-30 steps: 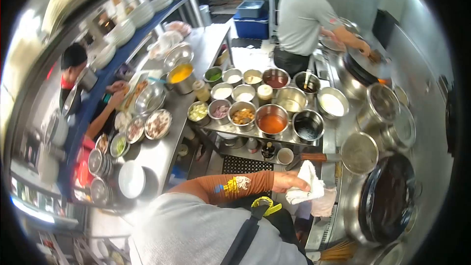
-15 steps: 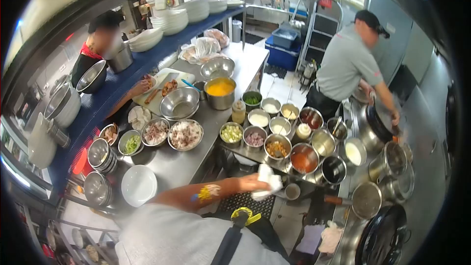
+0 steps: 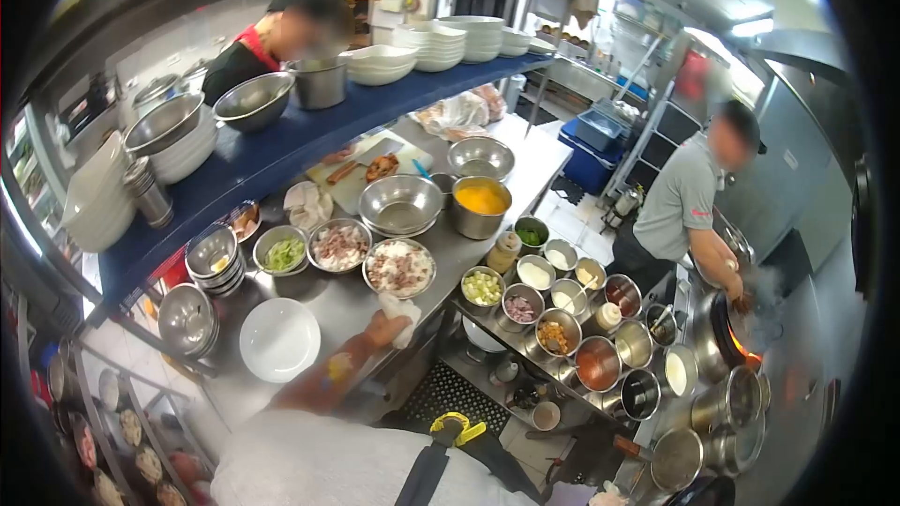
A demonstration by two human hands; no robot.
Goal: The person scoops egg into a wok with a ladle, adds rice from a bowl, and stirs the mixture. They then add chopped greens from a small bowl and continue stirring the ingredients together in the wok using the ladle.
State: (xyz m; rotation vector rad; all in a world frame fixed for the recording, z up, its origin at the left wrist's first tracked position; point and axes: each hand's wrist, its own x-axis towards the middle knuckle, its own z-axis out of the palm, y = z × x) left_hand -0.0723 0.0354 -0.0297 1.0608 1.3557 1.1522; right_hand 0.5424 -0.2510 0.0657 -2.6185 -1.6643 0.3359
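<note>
My left hand (image 3: 382, 329) is closed on a crumpled white cloth (image 3: 404, 316) at the front edge of the steel counter. Just beyond the cloth is a metal bowl of white food with reddish-brown bits (image 3: 399, 268). To the left of my forearm lies an empty white bowl (image 3: 279, 339). Behind it are bowls of chopped green food (image 3: 280, 251) and chopped meat (image 3: 339, 246). A pot of orange-yellow liquid (image 3: 481, 197) stands farther back. My right hand is out of view.
A blue shelf (image 3: 272, 161) with stacked dishes crosses above the counter. One person (image 3: 281, 37) is behind it. A co-worker (image 3: 689, 187) leans over a pan with flames (image 3: 742, 342) at the right. Containers of ingredients, including red sauce (image 3: 597, 364), fill the right-hand station.
My left hand has moved left with the cloth, from the gap between the stations to the counter edge. The view has turned. Flames and smoke now rise by the co-worker's pan.
</note>
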